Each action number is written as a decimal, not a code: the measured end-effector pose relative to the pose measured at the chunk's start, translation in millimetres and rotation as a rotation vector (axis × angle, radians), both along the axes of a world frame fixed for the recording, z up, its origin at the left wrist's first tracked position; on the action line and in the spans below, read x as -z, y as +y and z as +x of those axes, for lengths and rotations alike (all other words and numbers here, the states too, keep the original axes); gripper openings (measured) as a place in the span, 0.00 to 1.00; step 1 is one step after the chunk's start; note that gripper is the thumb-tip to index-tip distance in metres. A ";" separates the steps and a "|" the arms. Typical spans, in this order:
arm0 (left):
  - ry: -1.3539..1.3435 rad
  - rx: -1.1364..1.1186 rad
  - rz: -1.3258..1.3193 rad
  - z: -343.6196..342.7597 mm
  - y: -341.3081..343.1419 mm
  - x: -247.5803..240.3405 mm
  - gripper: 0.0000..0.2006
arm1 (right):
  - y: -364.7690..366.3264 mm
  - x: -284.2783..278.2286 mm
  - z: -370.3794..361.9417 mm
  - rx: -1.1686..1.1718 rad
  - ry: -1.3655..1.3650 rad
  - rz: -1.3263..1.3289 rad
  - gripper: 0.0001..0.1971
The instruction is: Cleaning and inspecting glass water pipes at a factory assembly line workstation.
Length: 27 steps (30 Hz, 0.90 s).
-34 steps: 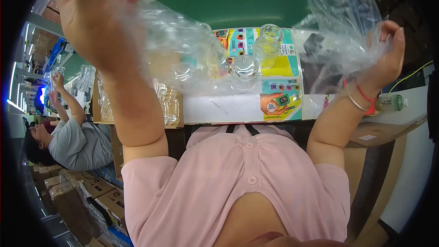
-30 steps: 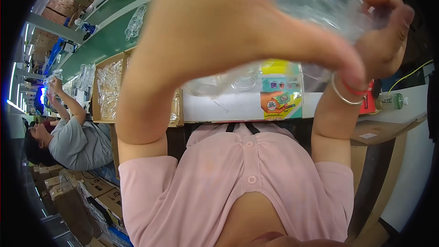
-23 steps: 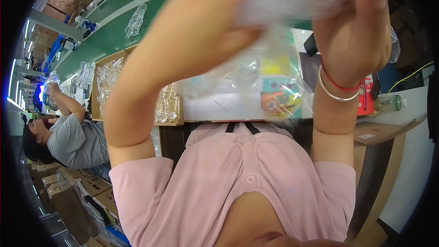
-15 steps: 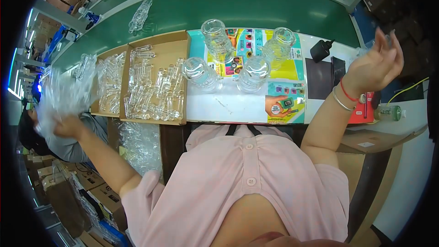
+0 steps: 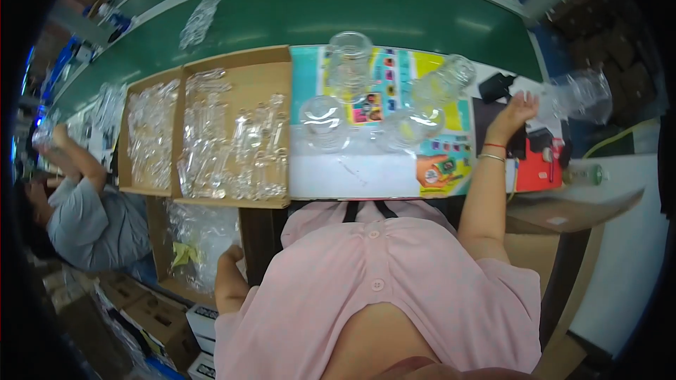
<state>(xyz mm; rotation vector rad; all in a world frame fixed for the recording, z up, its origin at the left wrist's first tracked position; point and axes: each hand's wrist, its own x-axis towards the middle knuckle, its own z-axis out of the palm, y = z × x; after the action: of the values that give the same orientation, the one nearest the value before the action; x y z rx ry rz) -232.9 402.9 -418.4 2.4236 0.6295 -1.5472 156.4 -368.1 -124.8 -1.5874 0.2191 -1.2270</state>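
Glass jars (image 5: 350, 74): four, on printed board (image 5: 331, 176), bare along front edge
Trays (image 5: 260, 74): two, edges touching, left of board
Left hand (image 5: 231, 257): beside plastic bags (image 5: 201, 232), fingers hidden, hold unclear
Right hand (image 5: 517, 111): fingers loosely parted, near black bottle (image 5: 496, 88)

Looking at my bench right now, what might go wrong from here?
The clear jars sit close together on the printed sheet, so a passing arm might knock one into another. The black bottle is near your right hand and may get bumped. The clear tubes lie heaped in the cardboard tray, so they could scratch one another.
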 end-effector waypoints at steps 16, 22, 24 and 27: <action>-1.116 -0.412 0.234 166.0 -13.9 -292.4 0.15 | -31.5 35.9 0.0 -0.084 0.569 -0.160 0.19; -1.557 -0.034 0.365 242.7 -29.1 -352.8 0.08 | -6.3 15.2 -5.3 0.091 0.529 -0.251 0.19; -1.438 0.045 0.388 262.9 -17.1 -344.8 0.09 | -1.4 1.2 -12.4 0.154 0.395 -0.287 0.21; -1.345 0.093 0.407 291.1 8.8 -322.3 0.12 | 6.8 -25.8 -18.4 0.026 0.281 -0.042 0.21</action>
<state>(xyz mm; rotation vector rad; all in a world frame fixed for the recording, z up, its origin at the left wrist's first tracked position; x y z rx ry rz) 58.2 411.7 -96.1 3.0046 0.5051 0.4413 138.1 -361.3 -99.0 -1.7973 0.3963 -1.0303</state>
